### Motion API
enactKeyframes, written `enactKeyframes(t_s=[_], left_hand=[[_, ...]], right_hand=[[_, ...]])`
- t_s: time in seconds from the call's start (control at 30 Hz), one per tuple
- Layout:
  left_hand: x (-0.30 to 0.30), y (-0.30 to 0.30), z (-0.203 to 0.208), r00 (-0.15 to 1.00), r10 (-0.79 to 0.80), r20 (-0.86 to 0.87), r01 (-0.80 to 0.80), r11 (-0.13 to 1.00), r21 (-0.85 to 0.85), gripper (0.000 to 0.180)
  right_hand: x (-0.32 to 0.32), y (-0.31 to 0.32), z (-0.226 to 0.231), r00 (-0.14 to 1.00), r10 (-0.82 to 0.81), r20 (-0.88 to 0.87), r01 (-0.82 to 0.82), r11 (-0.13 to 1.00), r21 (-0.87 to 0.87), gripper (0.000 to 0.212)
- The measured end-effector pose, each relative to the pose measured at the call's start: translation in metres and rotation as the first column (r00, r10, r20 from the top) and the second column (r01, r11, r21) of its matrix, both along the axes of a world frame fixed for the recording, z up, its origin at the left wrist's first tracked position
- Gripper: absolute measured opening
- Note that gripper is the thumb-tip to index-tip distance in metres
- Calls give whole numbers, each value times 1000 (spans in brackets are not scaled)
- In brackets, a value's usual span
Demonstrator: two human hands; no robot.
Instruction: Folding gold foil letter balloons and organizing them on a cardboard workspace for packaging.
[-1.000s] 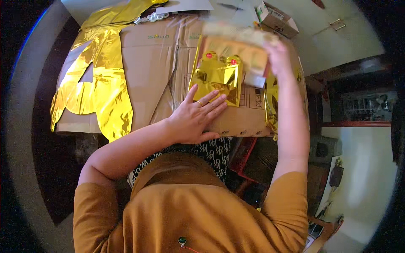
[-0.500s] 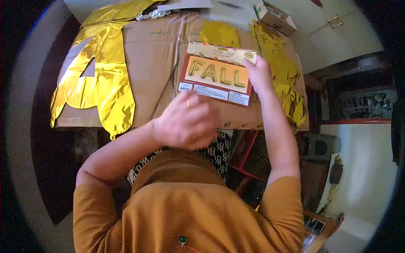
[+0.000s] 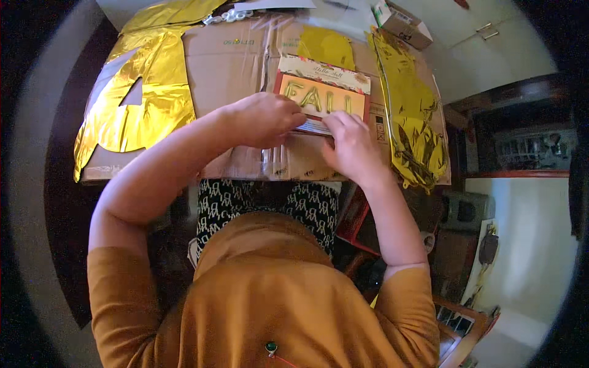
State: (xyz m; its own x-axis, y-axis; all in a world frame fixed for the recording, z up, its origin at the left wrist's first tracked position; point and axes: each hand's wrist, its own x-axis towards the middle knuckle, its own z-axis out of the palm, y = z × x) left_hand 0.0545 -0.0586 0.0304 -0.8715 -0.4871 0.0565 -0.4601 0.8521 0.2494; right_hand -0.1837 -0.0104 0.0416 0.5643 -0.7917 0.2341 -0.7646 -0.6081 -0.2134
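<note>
A flat balloon package (image 3: 325, 95) with a cream header, a red border and a picture of gold letter balloons rests on the cardboard (image 3: 227, 80) in front of me. My left hand (image 3: 267, 119) has its fingers closed at the package's lower left edge, with the fingertips partly hidden. At the lower right edge, the bent fingers of my right hand (image 3: 356, 144) press together on the package, over its picture and label strip. Flat gold foil letter balloons lie around it: one (image 3: 165, 80) with a triangular hole to the left, a crumpled one (image 3: 408, 104) to the right.
Behind the package lies another gold foil piece (image 3: 325, 46). A white chain-like strip (image 3: 227, 16) and a white sheet (image 3: 276, 4) are at the far edge. A small open carton (image 3: 405, 27) stands at the far right, near a white cabinet (image 3: 491, 49).
My right hand has moved from the package's right edge down to its lower edge. My left hand, blurred before, has come forward onto the lower left edge. The package sits slightly farther away.
</note>
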Motion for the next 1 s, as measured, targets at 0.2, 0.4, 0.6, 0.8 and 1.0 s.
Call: enactKeyframes(t_s=[0.2, 0.4, 0.6, 0.8, 1.0], left_hand=[[-9, 3, -1, 991, -22, 129, 44, 984, -170, 35], [0, -6, -17, 994, -91, -60, 70, 952, -300, 20], [1, -18, -8, 971, -92, 220, 144, 962, -232, 14], [-10, -14, 3, 978, -56, 201, 107, 961, -255, 10], [-24, -6, 28, 996, -50, 76, 75, 927, -367, 9]], right_hand=[[7, -2, 0, 998, -36, -50, 35, 999, -11, 30], [16, 2, -10, 995, -100, -4, 100, 994, -48, 33], [13, -2, -14, 994, -105, -9, 105, 992, -63, 27], [21, 3, -16, 981, -190, 25, 192, 979, -73, 26], [31, -3, -39, 950, -311, -15, 300, 928, -222, 30]])
